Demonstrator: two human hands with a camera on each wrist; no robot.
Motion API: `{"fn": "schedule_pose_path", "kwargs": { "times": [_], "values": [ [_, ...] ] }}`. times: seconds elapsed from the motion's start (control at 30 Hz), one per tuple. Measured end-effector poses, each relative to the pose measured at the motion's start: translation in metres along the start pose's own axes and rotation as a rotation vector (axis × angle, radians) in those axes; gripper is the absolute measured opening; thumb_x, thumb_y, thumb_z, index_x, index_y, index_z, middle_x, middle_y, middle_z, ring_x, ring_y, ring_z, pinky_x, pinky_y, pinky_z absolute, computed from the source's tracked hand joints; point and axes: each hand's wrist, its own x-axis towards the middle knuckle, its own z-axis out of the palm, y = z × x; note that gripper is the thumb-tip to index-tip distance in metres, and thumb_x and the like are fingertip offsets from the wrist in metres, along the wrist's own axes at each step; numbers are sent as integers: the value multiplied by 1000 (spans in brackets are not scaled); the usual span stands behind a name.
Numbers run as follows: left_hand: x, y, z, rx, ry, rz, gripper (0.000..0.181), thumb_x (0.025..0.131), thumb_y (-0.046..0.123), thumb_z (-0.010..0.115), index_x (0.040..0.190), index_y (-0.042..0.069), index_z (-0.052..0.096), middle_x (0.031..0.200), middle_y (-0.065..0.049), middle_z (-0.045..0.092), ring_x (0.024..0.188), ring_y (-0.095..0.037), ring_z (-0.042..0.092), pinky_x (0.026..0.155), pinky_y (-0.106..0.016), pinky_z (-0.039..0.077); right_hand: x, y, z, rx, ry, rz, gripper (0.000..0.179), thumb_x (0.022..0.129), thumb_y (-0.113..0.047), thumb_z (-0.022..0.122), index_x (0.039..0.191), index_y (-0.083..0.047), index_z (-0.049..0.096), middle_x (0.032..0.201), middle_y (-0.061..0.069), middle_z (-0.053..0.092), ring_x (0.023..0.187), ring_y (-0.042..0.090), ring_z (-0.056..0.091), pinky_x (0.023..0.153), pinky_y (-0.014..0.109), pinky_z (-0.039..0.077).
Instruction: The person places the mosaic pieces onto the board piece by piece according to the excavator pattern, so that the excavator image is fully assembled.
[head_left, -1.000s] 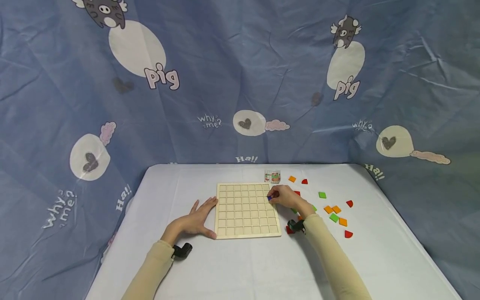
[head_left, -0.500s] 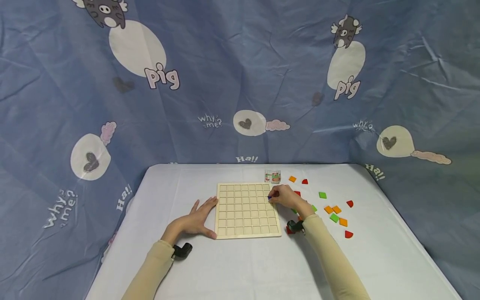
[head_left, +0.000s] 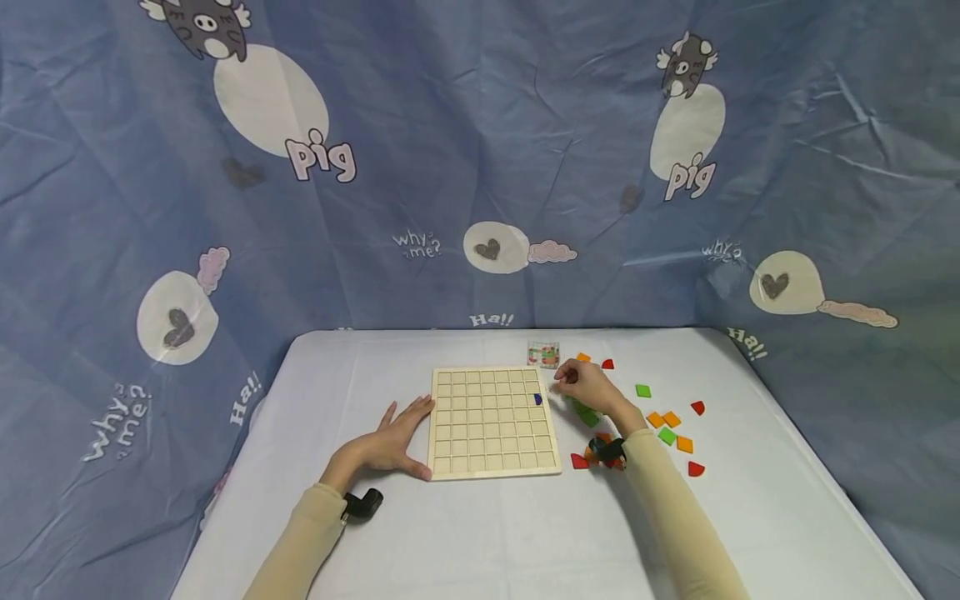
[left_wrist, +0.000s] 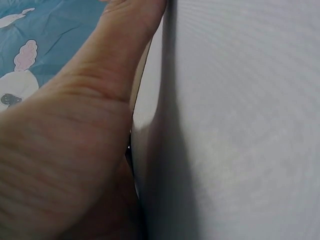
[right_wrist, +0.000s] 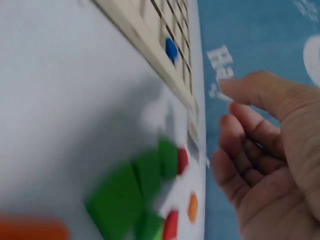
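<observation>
A pale wooden grid board lies flat on the white table. One dark blue piece with a rounded side sits in a cell of its rightmost column. My left hand is spread along the board's left edge, thumb near the lower corner and fingertips higher up. Only part of that hand shows in the left wrist view, beside the white cloth. Just off the board's right edge, my right hand hovers with loosely bent fingers and nothing visible between them. Under it lie several green pieces.
Loose orange squares, red quarter-round pieces and green squares are scattered right of the board. A small printed card lies behind the board's upper right corner. A blue patterned curtain hangs behind the table.
My right hand has let go of the blue piece, which stays on the board, and has moved right and slightly away from me. The left hand keeps its place.
</observation>
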Motion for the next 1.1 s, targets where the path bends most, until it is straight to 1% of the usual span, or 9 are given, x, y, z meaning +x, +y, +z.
{"fn": "schedule_pose_path", "kwargs": {
  "times": [0.1,0.2,0.37,0.47,0.63,0.73,0.9,1.0,1.1],
  "values": [
    [1,0,0,2,1,-1,131,62,67,77,156,7,7,164,-11,5,151,-29,2,119,-59,-9,2,8,-17,-19,63,43,17,85,-14,68,97,-5,61,86,6,60,75,16,54,63,26,46],
    [1,0,0,-2,5,-1,131,62,68,77,156,7,8,164,-11,5,151,-29,2,119,-59,-9,7,15,-32,-50,114,81,24,83,-13,68,101,-3,57,90,9,56,77,19,49,65,29,43],
    [0,-1,-1,-7,11,7,130,63,67,77,155,6,9,163,-13,6,151,-30,3,118,-60,-8,19,23,-44,-75,117,97,32,84,-14,69,107,2,54,98,15,54,84,23,47,70,32,42],
    [0,-1,0,-12,15,11,130,63,66,77,155,5,9,163,-14,8,151,-31,4,118,-60,-8,27,30,-45,-68,106,109,33,85,-15,69,109,3,54,102,17,55,87,24,51,73,33,45],
    [1,-1,2,-18,16,10,130,62,67,77,155,6,9,163,-13,8,151,-31,4,118,-59,-8,37,41,-43,-41,77,183,37,85,-14,70,112,3,52,105,17,55,90,24,53,76,32,48],
    [0,-1,2,-29,17,10,130,62,66,78,155,6,10,163,-12,8,151,-30,4,118,-59,-9,40,44,-40,-60,51,224,39,84,-14,70,113,4,51,105,17,55,91,25,52,79,34,48],
    [-1,0,2,-42,15,7,130,61,65,79,155,6,11,163,-13,9,151,-30,5,118,-59,-9,41,46,-37,-104,20,262,40,83,-14,69,114,5,54,109,19,58,96,27,55,86,38,50],
    [-1,0,2,-32,15,1,130,61,66,78,155,7,11,163,-12,9,151,-29,5,119,-58,-9,42,47,-35,-123,9,279,36,83,-15,69,112,3,56,108,18,60,95,26,57,84,36,52],
    [-1,0,2,-25,13,-1,130,61,66,78,155,7,10,163,-12,8,151,-29,5,119,-58,-9,43,47,-35,-138,10,284,32,83,-15,70,108,1,57,105,16,61,90,23,57,78,32,52]
  ]
}}
